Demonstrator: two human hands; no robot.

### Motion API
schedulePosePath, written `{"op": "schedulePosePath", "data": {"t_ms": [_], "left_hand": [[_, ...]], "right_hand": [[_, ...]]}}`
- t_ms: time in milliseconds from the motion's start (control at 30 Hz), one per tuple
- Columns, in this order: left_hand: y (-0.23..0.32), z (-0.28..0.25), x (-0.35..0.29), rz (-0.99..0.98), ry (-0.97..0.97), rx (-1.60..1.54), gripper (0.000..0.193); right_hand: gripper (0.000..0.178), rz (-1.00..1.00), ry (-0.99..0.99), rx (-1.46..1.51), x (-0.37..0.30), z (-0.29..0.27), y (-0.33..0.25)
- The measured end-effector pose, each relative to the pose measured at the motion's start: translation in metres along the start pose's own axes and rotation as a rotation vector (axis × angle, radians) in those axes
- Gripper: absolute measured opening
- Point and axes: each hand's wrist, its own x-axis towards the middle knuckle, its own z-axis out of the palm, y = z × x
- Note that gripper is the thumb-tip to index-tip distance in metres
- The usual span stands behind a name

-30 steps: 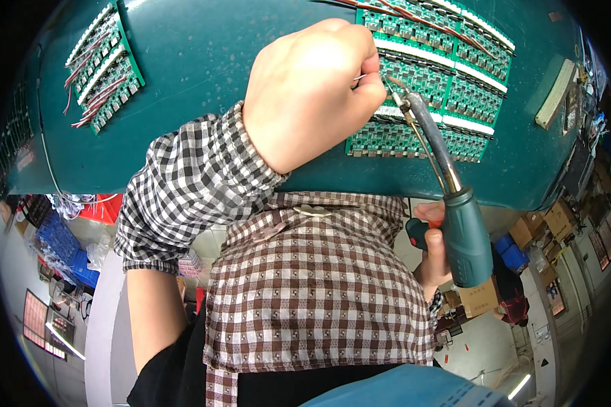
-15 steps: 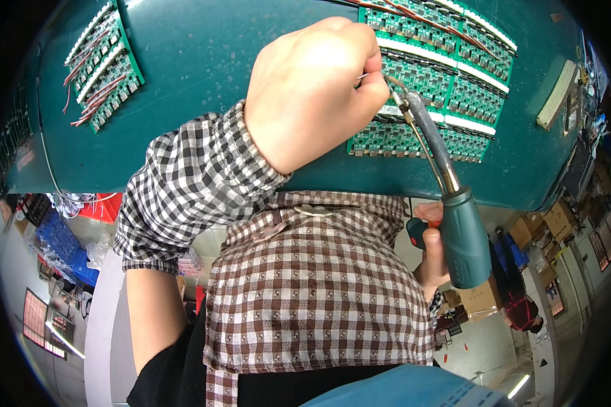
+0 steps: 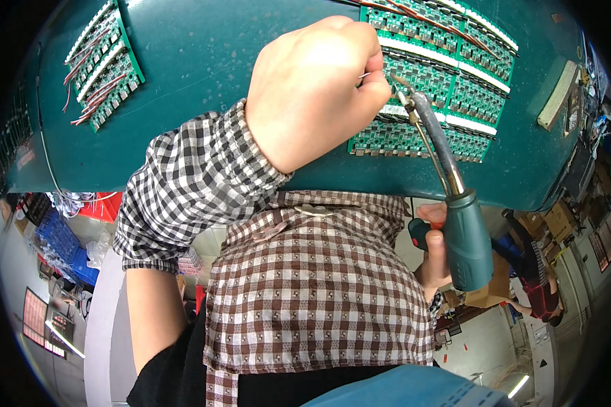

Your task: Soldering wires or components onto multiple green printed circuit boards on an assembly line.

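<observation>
One thin strand [image 3: 364,75], apparently wire, is pinched by the left hand [image 3: 316,95] over the left edge of the green circuit boards [image 3: 417,80] on the bench [image 3: 204,74], while the soldering gun [image 3: 467,220], gripped by the right hand [image 3: 436,264], should be steadied and its tip [image 3: 401,81] guided clear of the left hand.

board panel [image 3: 421,76]: top cut off | right fingers [image 3: 438,248]: partly behind handle [image 3: 470,247]

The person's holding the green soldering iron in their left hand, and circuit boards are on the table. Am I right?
Not quite: the head view shows the green soldering iron in the right hand. The circuit boards are on the table, as you said.
</observation>
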Motion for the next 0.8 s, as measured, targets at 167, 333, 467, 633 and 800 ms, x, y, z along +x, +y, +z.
{"op": "schedulePosePath", "data": {"t_ms": [167,333,467,633,800], "left_hand": [[0.001,-0.001,0.0,0.003,0.004,-0.001,0.008],[0.001,-0.001,-0.001,-0.009,-0.002,-0.011,0.009],[0.001,-0.002,-0.002,-0.015,-0.005,0.001,0.009],[0.003,-0.001,-0.002,-0.022,0.009,0.005,0.009],[0.002,-0.001,-0.002,-0.023,0.009,0.011,0.009]], "right_hand": [[0.057,0.014,-0.019,0.023,0.0,-0.003,0.001],[0.056,0.076,0.0,0.12,0.0,0.001,-0.003],[0.055,-0.006,-0.052,0.029,-0.001,-0.003,0.006],[0.052,0.006,-0.045,0.062,0.001,-0.001,0.001],[0.052,-0.018,-0.07,0.031,0.003,-0.004,0.003]]}}
